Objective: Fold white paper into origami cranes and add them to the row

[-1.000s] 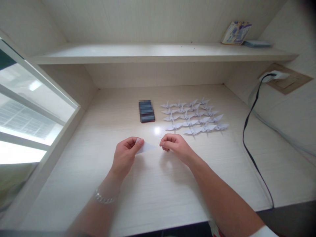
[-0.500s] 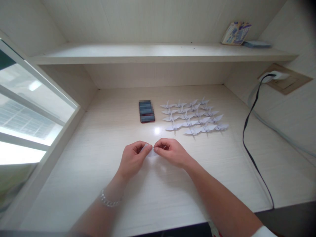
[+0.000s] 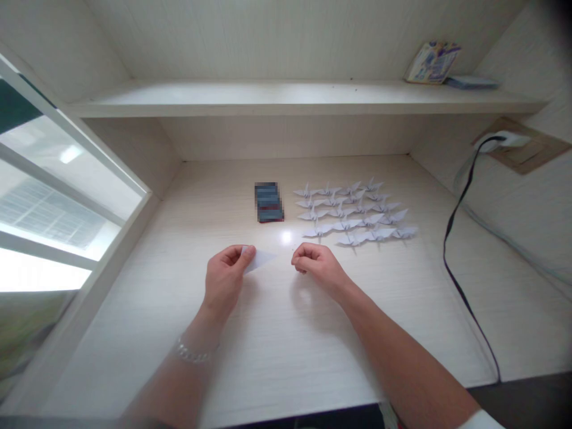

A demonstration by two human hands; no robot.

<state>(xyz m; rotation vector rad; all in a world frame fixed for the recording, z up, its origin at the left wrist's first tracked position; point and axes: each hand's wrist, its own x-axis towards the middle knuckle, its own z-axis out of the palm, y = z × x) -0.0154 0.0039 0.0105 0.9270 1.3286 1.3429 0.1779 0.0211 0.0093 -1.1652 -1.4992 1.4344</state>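
A Corner of a Home-Like Room

This seems to be a study corner of a home or a dormitory; which one, I cannot tell. The pale surface [image 3: 214, 205] is fitted below a long shelf [image 3: 286, 92] at the top. Daylight enters by a window [image 3: 58, 193] at left; a wall socket [image 3: 534, 150] with a black cord [image 3: 445, 241] is at upper right.

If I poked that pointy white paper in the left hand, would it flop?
Probably not much: the white paper sticks out straight past the left hand without drooping. It's likely very light, since a pinch seems to hold it up. It looks thin, so a hard push would probably bend it.
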